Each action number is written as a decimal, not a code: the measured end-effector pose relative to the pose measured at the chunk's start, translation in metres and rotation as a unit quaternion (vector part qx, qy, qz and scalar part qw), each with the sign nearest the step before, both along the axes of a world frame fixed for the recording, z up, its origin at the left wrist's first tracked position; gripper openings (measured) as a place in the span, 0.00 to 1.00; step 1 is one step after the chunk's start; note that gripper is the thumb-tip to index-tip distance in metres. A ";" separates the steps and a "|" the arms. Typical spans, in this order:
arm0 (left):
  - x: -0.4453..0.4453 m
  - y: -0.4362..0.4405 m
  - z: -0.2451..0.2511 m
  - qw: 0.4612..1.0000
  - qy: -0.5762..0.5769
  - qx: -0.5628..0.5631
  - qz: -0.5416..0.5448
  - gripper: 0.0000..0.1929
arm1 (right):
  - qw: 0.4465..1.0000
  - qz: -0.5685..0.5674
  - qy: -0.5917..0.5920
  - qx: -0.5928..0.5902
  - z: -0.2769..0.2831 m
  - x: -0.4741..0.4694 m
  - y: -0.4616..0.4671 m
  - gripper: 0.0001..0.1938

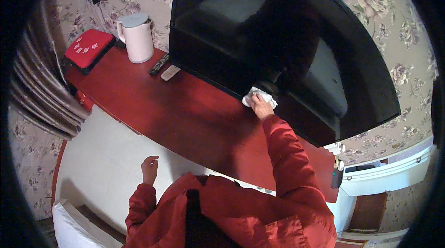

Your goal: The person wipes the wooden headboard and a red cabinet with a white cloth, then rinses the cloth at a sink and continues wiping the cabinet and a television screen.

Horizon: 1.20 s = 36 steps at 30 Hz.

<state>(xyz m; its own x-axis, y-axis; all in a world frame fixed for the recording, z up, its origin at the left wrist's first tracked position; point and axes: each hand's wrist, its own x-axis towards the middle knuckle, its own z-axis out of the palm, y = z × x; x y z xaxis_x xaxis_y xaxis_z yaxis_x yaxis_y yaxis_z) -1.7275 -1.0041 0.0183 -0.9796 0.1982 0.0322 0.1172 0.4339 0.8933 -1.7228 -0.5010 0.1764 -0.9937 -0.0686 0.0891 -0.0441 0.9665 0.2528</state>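
My right hand (263, 107) presses a crumpled white cloth (256, 94) against the lower edge of a large black television (278, 39), just above the red tabletop (194, 115). The arm reaches across the table in a red sleeve. Away from the table's front edge, my left hand (150, 169) hangs over the pale floor with its fingers loosely curled. It touches nothing that I can see, and whether its fingers are fully closed is unclear.
A white electric kettle (139, 41), a red case (87, 48) bearing writing, a dark remote control (159, 64) and a light remote control (170, 73) stand left on the table. Small white items (335, 148) sit at the right end. A curtain (45, 84) hangs at left.
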 end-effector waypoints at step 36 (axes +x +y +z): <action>-0.161 -0.089 0.036 0.992 0.016 0.062 0.112 0.05 | 0.889 0.104 0.437 0.087 0.190 -0.273 -0.153 0.24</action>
<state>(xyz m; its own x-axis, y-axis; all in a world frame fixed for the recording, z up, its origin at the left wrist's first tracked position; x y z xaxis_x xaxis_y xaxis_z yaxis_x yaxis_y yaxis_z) -1.8889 -1.0936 0.0545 -0.9967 -0.0317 0.0752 0.0600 0.3396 0.9386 -1.9957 -0.6536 0.3660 -0.5151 -0.3310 0.7906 0.0693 0.9033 0.4234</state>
